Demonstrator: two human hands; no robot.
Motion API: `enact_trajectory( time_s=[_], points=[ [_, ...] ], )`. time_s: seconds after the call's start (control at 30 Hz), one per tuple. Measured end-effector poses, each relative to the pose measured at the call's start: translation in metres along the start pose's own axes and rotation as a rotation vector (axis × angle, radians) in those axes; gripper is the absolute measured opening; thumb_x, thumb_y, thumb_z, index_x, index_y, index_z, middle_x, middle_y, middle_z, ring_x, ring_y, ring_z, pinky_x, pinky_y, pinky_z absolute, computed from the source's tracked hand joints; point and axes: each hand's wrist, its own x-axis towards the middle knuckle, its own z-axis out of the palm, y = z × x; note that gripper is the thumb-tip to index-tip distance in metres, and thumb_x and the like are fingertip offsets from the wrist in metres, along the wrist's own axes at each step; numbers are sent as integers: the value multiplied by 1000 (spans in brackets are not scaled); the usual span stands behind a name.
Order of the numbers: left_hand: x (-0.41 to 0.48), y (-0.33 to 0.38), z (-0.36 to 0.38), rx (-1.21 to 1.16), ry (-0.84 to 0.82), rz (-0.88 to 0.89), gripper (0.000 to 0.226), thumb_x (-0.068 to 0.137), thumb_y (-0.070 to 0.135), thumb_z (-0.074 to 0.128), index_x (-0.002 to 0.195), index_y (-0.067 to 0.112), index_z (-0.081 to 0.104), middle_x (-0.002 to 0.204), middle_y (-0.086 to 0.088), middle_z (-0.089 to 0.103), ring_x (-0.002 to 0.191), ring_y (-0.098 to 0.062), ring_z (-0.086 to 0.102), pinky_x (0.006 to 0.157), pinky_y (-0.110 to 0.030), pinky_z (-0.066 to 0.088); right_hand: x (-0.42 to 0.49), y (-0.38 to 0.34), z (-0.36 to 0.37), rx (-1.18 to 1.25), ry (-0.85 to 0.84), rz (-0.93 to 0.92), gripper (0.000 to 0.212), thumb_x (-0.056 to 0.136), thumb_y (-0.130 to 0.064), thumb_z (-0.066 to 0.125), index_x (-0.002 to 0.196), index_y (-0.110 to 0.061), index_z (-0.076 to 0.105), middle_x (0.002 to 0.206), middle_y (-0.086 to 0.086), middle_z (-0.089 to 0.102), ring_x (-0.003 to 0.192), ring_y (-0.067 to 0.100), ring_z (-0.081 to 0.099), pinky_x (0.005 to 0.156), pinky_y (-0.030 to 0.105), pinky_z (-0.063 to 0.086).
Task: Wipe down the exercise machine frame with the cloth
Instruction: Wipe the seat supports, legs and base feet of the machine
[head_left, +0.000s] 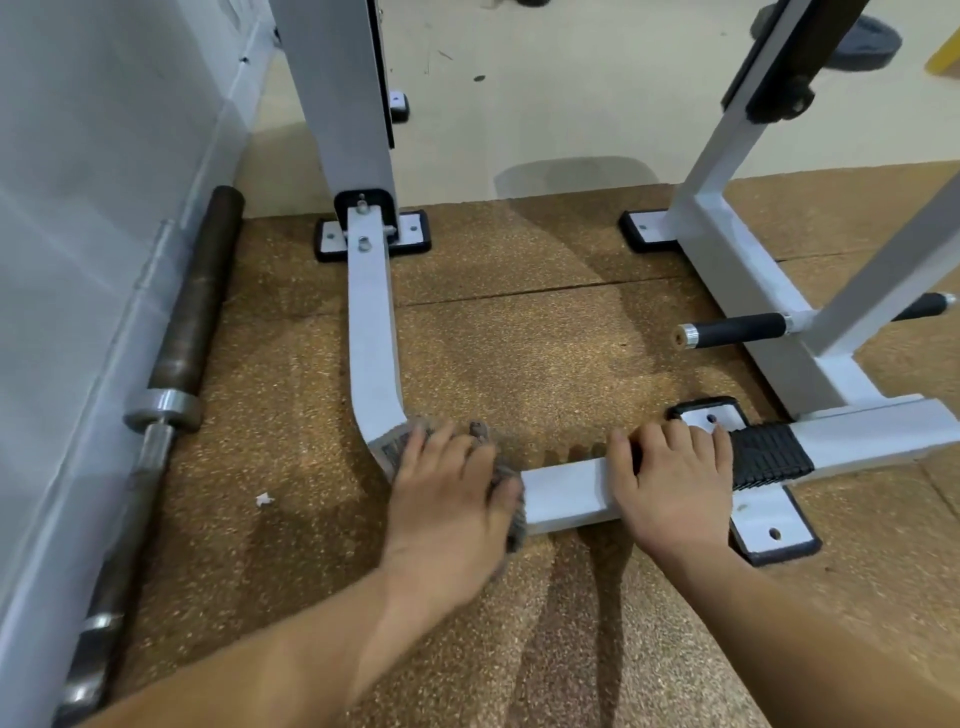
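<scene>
The cloth (516, 522), grey and bunched, sits under the left hand (447, 499) on the low white bar of the exercise machine frame (566, 491), just where that bar bends away from the person. The left hand's fingers curve down over the cloth and the bar, gripping it, and folds of fabric poke out between the fingers and beside the thumb. A bare stretch of bar separates it from the right hand (670, 483), which rests palm down on the same bar with fingers spread and fairly straight, holding nothing. Both forearms reach in from the near edge, angled inward.

Touching the right hand's fingertips on its outer side is a black ribbed pad (769, 457) wrapped round the bar, with a white foot plate (774, 535) beneath it. Everything stands on a brown speckled floor mat (519, 353).

Well out to the left of the left hand, a rusty barbell (192, 322) lies along a pale wall (78, 208). Beyond the left hand the bar runs to a bolted upright post (343, 104). Beyond the right hand a black handle (737, 330) sticks out from another white frame section, and a dark weight plate (857, 41) lies farthest off.
</scene>
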Motion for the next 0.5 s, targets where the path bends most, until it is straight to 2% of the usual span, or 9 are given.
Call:
enact_trajectory(
  time_s=[0.07, 0.1, 0.17, 0.23, 0.3, 0.37, 0.43, 0.5],
  points=[
    [-2, 22, 7, 27, 7, 70, 67, 103, 60, 16, 153, 22, 39, 155, -5, 43, 149, -27, 27, 128, -50, 4, -1, 1, 1, 0, 25, -8, 55, 100, -54, 27, 91, -17, 66, 101, 7, 64, 114, 34, 56, 123, 56, 21],
    [-4, 26, 12, 42, 13, 121, 65, 104, 57, 19, 154, 20, 36, 155, -9, 43, 147, -30, 30, 127, -50, 6, -2, 2, 2, 1, 34, -15, 54, 101, -54, 28, 90, -17, 66, 100, 6, 64, 113, 34, 56, 122, 56, 21],
    [-6, 12, 17, 80, 14, 244, 62, 105, 52, 22, 158, 20, 28, 159, -11, 38, 149, -30, 29, 127, -48, 6, -1, 4, 1, 2, 21, -39, 53, 102, -55, 26, 91, -19, 64, 100, 5, 63, 113, 33, 56, 123, 56, 21],
    [-6, -19, 17, 116, 34, 367, 58, 107, 51, 25, 158, 24, 27, 161, -7, 37, 152, -27, 28, 127, -49, 13, -1, 9, -1, -1, -20, -68, 54, 102, -57, 23, 93, -21, 62, 101, 3, 61, 115, 31, 54, 124, 56, 18],
    [-7, -53, 17, 113, 128, 298, 56, 107, 50, 25, 157, 26, 32, 162, -4, 38, 154, -23, 25, 127, -48, 13, -1, 13, -1, 1, -16, -96, 53, 103, -56, 21, 95, -22, 61, 101, 2, 60, 115, 31, 54, 124, 56, 18],
    [-14, -63, 17, 20, 155, 109, 58, 106, 48, 20, 158, 25, 32, 167, -4, 28, 158, -21, 11, 128, -46, 7, -2, 13, -1, 6, -2, -108, 52, 103, -54, 21, 96, -22, 62, 101, 2, 59, 114, 32, 54, 124, 57, 18],
    [-21, -35, 18, -37, 145, -67, 61, 106, 49, 8, 160, 23, 23, 171, -7, 11, 159, -23, -5, 129, -50, 2, -2, 13, 1, -10, -5, -103, 52, 104, -52, 21, 96, -22, 63, 101, 2, 58, 113, 32, 53, 124, 57, 18],
    [-19, 9, 22, 1, 145, -51, 60, 107, 49, 8, 161, 22, 11, 171, -12, 3, 158, -30, -10, 127, -54, -3, -1, 13, 2, -12, 5, -96, 51, 104, -51, 23, 96, -22, 63, 100, 3, 59, 113, 32, 54, 123, 58, 19]
  ],
)
